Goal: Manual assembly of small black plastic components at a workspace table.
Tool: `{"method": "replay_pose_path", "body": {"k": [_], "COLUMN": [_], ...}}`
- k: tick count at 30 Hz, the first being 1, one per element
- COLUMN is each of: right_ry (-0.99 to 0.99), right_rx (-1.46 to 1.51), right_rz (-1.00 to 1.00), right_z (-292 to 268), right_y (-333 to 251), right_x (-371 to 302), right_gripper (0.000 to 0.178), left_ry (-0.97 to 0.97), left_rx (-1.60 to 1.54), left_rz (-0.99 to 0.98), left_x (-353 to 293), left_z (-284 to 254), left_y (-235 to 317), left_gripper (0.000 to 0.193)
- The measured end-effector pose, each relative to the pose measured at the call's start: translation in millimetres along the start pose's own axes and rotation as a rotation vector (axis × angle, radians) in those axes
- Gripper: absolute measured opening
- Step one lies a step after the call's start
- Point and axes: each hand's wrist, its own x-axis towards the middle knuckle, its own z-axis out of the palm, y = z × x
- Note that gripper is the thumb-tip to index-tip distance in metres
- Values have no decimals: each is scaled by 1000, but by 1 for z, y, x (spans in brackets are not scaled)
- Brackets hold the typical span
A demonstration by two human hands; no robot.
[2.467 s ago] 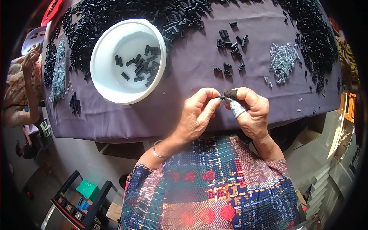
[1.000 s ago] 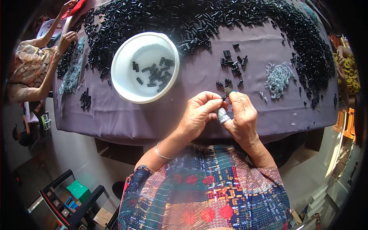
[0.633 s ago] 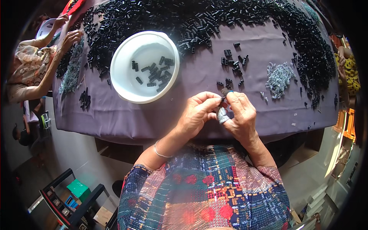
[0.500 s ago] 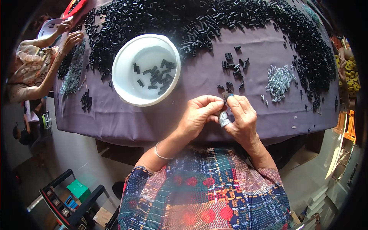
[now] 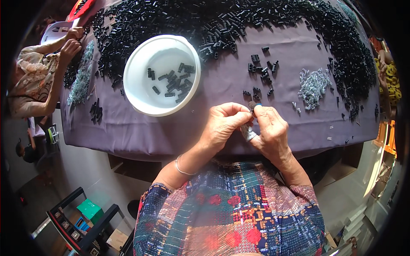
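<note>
My left hand (image 5: 222, 128) and my right hand (image 5: 272, 130) meet above the near part of the table, fingertips pinched together. Between them shows a bit of a small black part, mostly covered by my fingers. A silvery-grey wrap (image 5: 247, 132) covers a finger of my right hand, and a dark brown cover with a blue edge is on another fingertip. Just beyond my fingers lie several loose black plastic connectors (image 5: 265, 77). To their right is a heap of small shiny metal screws (image 5: 314, 87). A white bowl (image 5: 131, 96) with black connectors in it stands left of my hands.
A large pile of black connectors (image 5: 171, 19) spreads over the far side and right of the purple-grey tablecloth (image 5: 128, 136). At the left, another person's hands (image 5: 70, 49) work beside a pile of screws (image 5: 80, 87). A further person's arm (image 5: 383, 64) shows at the right edge.
My hands stay pinched together, with only slight finger movement. The co-worker's hands at the left have drawn a little leftward. The whole view has shifted slightly.
</note>
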Motion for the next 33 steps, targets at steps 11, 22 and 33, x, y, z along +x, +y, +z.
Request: {"method": "replay_pose_path", "body": {"k": [11, 22, 33], "right_ry": [40, 140, 131], "right_rx": [57, 70, 146], "right_rz": [-16, -103, -144], "right_z": [7, 23, 21], "right_y": [7, 26, 20], "right_x": [-3, -4, -2], "right_gripper": [45, 51, 29], "left_ry": [18, 40, -33], "left_rx": [-57, 81, 162], "left_rz": [-71, 3, -9], "left_x": [-10, -8, -10], "left_z": [1, 2, 0], "left_y": [8, -2, 5], "left_gripper": [21, 18, 11]}}
